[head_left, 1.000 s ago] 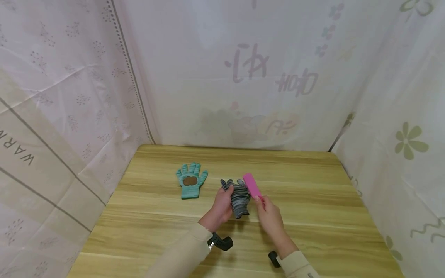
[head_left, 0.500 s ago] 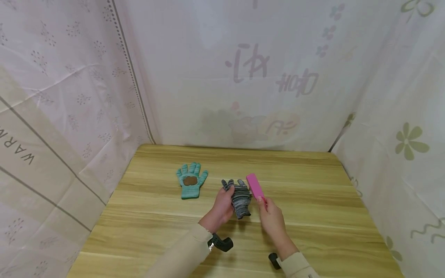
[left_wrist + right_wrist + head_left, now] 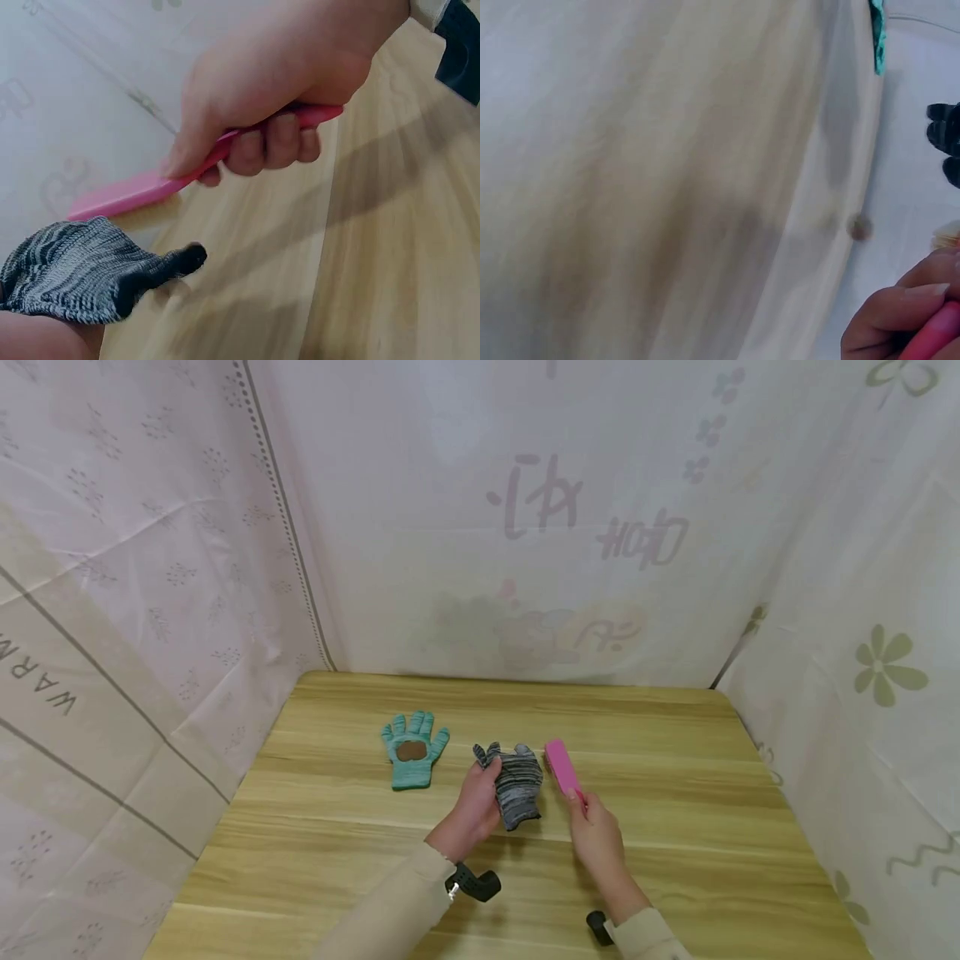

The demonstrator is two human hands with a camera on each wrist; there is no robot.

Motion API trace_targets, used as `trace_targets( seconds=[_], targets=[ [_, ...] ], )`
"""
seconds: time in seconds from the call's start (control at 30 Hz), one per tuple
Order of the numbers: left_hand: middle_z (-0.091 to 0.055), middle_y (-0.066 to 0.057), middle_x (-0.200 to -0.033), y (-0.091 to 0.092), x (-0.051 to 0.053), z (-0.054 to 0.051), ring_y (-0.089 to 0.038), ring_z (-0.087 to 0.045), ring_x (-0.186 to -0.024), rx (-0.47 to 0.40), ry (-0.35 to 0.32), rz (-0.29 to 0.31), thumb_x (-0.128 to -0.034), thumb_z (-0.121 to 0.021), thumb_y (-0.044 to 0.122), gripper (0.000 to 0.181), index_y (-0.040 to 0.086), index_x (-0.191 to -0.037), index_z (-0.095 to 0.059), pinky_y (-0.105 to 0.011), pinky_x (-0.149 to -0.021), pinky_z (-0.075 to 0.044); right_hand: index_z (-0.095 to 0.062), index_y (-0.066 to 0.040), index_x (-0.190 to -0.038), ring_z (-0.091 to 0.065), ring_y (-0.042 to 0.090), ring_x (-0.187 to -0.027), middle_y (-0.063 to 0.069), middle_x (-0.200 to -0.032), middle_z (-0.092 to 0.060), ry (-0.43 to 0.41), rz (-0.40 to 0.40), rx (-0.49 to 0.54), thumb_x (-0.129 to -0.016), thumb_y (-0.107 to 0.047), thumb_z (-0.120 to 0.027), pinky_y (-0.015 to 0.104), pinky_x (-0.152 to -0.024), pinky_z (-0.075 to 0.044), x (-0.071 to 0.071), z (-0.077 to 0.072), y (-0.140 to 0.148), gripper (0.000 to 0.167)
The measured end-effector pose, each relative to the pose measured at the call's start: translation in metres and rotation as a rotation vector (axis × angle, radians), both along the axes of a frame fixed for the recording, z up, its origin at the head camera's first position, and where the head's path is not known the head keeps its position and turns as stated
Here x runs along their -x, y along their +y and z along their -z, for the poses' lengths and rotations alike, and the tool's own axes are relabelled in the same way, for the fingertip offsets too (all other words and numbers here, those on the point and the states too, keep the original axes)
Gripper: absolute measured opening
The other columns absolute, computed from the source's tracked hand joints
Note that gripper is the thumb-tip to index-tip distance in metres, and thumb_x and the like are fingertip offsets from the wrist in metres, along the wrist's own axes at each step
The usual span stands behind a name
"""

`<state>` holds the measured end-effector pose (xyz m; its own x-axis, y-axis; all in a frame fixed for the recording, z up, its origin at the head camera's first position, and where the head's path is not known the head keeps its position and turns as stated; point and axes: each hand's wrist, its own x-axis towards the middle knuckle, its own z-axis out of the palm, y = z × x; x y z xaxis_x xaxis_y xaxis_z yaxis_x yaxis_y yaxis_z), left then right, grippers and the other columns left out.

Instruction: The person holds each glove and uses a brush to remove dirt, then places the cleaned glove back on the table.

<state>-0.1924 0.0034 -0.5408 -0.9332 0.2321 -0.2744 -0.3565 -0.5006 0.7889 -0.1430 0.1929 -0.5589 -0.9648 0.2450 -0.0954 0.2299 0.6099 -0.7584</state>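
My left hand (image 3: 474,802) holds a grey-and-black striped knit glove (image 3: 519,783) above the table, thumb on top and the cuff hanging towards me. How its other fingers lie is hidden beneath the glove. To the right, my right hand (image 3: 598,839) grips a pink brush (image 3: 562,766) by its handle. A small gap shows between brush and glove in the head view. Pale bristles (image 3: 150,212) face downward in the left wrist view, past the glove. Only part of the handle (image 3: 934,334) and the gripping fingers appear in the right wrist view.
A teal knit glove (image 3: 412,772) with a brown oval patch lies flat on the wood-grain table (image 3: 315,827), left of the left hand. Printed fabric (image 3: 450,527) hangs behind the table and along both sides. Each wrist wears a dark camera mount (image 3: 476,883).
The brush has moved right and slightly towards me, from beside the grey glove's edge to a small distance off. The grey glove has turned slightly in the left hand. The teal glove stays put.
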Motion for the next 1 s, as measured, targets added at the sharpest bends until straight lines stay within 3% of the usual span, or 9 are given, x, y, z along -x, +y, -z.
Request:
trace_targets(
  seconds=[0.27, 0.4, 0.63, 1.0],
  targets=[
    [-0.053, -0.01, -0.134, -0.001, 0.001, 0.002, -0.018, -0.058, -0.119, -0.006, -0.013, 0.013, -0.1104, -0.041, 0.026, 0.045, 0.008, -0.149, -0.027, -0.031, -0.098, -0.049, -0.061, -0.003, -0.121, -0.044, 0.018, -0.064, 0.007, -0.076, -0.052, 0.045, 0.004, 0.036, -0.108, -0.047, -0.04, 0.029, -0.055, -0.037, 0.0, -0.002, 0.001, 0.05],
    [-0.05, -0.012, -0.137, -0.001, 0.0, 0.003, -0.02, -0.057, -0.122, -0.015, -0.027, 0.032, -0.1098, -0.042, 0.025, 0.048, 0.007, -0.149, -0.023, -0.033, -0.101, -0.048, -0.06, -0.003, -0.123, -0.043, 0.018, -0.064, 0.006, -0.077, -0.05, 0.027, 0.0, 0.048, -0.108, -0.049, -0.038, 0.028, -0.055, -0.036, 0.001, -0.005, -0.001, 0.053],
    [-0.056, -0.007, -0.125, -0.001, 0.001, 0.007, -0.015, -0.062, -0.11, -0.021, -0.048, 0.032, -0.1091, -0.044, 0.026, 0.044, 0.008, -0.147, -0.028, -0.03, -0.093, -0.052, -0.06, -0.003, -0.123, -0.043, 0.017, -0.064, 0.005, -0.075, -0.049, 0.012, -0.005, 0.049, -0.107, -0.054, -0.037, 0.028, -0.055, -0.035, -0.001, -0.007, -0.001, 0.058],
    [-0.058, -0.006, -0.121, -0.003, 0.0, 0.01, -0.013, -0.064, -0.107, -0.039, -0.054, 0.026, -0.1088, -0.046, 0.026, 0.039, 0.01, -0.141, -0.03, -0.029, -0.091, -0.053, -0.062, -0.004, -0.118, -0.041, 0.017, -0.064, 0.004, -0.074, -0.046, 0.048, -0.004, 0.063, -0.107, -0.05, -0.042, 0.027, -0.055, -0.033, 0.0, -0.007, -0.003, 0.052]
  ],
)
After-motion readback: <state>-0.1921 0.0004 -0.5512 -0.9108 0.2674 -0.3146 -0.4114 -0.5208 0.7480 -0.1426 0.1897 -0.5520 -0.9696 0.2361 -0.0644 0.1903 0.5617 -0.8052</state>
